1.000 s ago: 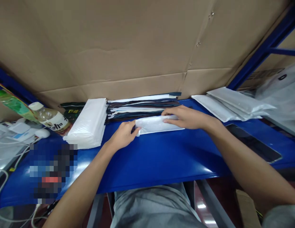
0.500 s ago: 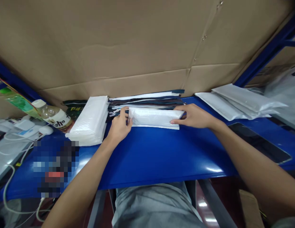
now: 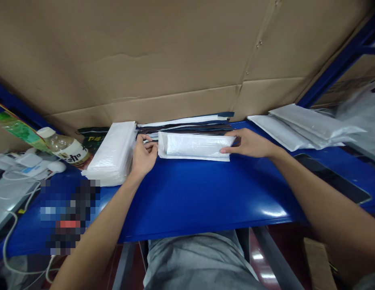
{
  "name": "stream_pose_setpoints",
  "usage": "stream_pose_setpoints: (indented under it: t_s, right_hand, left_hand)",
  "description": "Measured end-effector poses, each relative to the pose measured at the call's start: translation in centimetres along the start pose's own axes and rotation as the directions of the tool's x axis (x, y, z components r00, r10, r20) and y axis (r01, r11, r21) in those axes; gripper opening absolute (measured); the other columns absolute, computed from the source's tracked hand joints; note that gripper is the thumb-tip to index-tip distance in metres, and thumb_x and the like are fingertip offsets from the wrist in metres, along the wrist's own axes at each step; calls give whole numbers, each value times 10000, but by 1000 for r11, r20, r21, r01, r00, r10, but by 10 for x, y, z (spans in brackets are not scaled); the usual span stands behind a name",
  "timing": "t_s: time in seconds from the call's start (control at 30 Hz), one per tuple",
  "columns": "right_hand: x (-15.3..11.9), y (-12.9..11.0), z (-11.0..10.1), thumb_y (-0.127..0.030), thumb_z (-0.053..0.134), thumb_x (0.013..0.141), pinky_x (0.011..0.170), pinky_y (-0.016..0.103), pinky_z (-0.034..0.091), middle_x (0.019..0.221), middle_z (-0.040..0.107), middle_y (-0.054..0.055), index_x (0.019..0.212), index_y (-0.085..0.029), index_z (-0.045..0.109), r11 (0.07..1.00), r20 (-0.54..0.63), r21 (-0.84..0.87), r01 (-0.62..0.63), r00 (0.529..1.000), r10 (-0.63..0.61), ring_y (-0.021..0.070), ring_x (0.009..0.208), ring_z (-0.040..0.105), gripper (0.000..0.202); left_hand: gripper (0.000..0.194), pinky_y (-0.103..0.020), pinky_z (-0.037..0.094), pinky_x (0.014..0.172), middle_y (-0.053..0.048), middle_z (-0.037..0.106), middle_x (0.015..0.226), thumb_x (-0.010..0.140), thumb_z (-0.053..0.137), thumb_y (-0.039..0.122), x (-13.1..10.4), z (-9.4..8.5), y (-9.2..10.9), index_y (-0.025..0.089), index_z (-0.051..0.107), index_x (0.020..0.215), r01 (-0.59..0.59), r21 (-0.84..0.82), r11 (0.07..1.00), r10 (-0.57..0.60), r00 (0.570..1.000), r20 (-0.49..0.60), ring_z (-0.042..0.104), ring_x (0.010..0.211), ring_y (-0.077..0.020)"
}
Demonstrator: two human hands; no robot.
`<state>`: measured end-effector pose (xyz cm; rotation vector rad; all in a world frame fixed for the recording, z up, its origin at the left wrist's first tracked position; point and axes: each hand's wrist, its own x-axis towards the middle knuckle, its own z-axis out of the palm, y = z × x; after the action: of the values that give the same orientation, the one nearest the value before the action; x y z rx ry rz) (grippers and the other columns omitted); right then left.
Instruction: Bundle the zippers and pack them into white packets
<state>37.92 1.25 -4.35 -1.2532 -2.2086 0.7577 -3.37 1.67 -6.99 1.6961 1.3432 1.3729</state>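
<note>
A long white padded pouch point(image 3: 196, 146) lies across the table in front of me, its left end loose. Gripping its right end between thumb and fingers is my right hand point(image 3: 247, 143). My left hand point(image 3: 144, 157) is just off the pouch's left end, fingers curved and apart, with nothing visible in them. Behind the pouch is a pile of long flat strips point(image 3: 187, 123) in dark, brown and white tones, partly covered by it. To the left of my left hand stands a stack of white padded pouches point(image 3: 110, 151).
More white pouches point(image 3: 308, 127) lie at the back right, near a dark phone-like slab point(image 3: 332, 177). A labelled bottle point(image 3: 65, 147), white cables point(image 3: 15, 217) and a pixelated item point(image 3: 71, 217) are on the left. A cardboard wall point(image 3: 175, 52) closes off the back.
My left hand has let go of the pouch's left end and moved slightly left. The pouch now shows more of its flat face, while my right hand keeps its grip.
</note>
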Motion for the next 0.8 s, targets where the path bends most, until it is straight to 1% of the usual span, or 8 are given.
stream_pose_setpoints:
  t_s: [0.07,0.13,0.27,0.4,0.47,0.6,0.7,0.8]
  right_hand:
    - [0,0,0,-689,825,856,806,400,597,1062,834,36,1050,-262,814,1000,-7,2,3,1000,-3,278,934,764,469]
    - [0,0,2,-697,820,860,794,403,592,1052,832,40,1038,-259,810,1000,-14,1,7,1000,-7,280,921,758,473]
    - [1,1,5,-694,823,867,806,409,598,1102,832,45,1067,-265,813,999,-23,30,25,999,-24,287,962,756,474]
    - [1,3,9,-673,840,865,926,449,616,1210,829,48,1139,-277,836,997,-67,61,46,997,-42,315,1070,766,481]
    - [1,3,10,-658,833,878,998,470,614,1267,821,44,1201,-294,839,996,-104,64,58,993,-51,324,1136,765,487]
    - [0,1,12,-630,804,910,1042,479,612,1317,811,50,1251,-290,837,997,-110,30,75,991,-71,332,1198,757,483]
    - [0,-2,13,-619,786,929,1029,479,619,1325,808,52,1265,-284,833,997,-72,23,70,995,-68,332,1195,757,477]
    - [2,-3,18,-601,773,947,1008,475,636,1356,797,44,1306,-296,821,996,-52,64,70,996,-66,328,1211,754,473]
  left_hand:
    - [206,-313,633,793,-84,790,1224,963,722,266,-3,2,4,241,556,1083,-77,5,997,76,997,28,795,975,-190]
    - [145,-325,631,810,-96,783,1282,991,721,335,-6,5,9,218,661,1052,-116,30,993,113,990,82,792,995,-206]
    - [332,-371,635,893,-116,798,1266,976,778,467,-8,12,10,198,781,1170,-75,31,997,72,992,108,783,1065,-250]
    - [373,-386,623,926,-113,803,1238,905,868,493,-8,13,4,204,784,1126,-86,-7,996,86,987,136,764,1107,-262]
    - [295,-380,611,927,-104,807,1207,907,873,480,-7,12,5,213,760,964,-118,-28,993,121,977,174,751,1163,-271]
    - [393,-417,601,964,-96,809,1257,989,783,497,-9,10,14,225,657,735,-140,-3,990,136,961,240,739,1228,-283]
    - [273,-483,551,1128,-77,746,1447,1047,703,499,-14,11,22,253,775,950,-212,64,975,180,928,327,698,1329,-290]
    - [332,-498,494,1213,-97,677,1533,1083,648,479,-19,14,25,260,743,1315,-356,148,923,251,845,472,638,1401,-291]
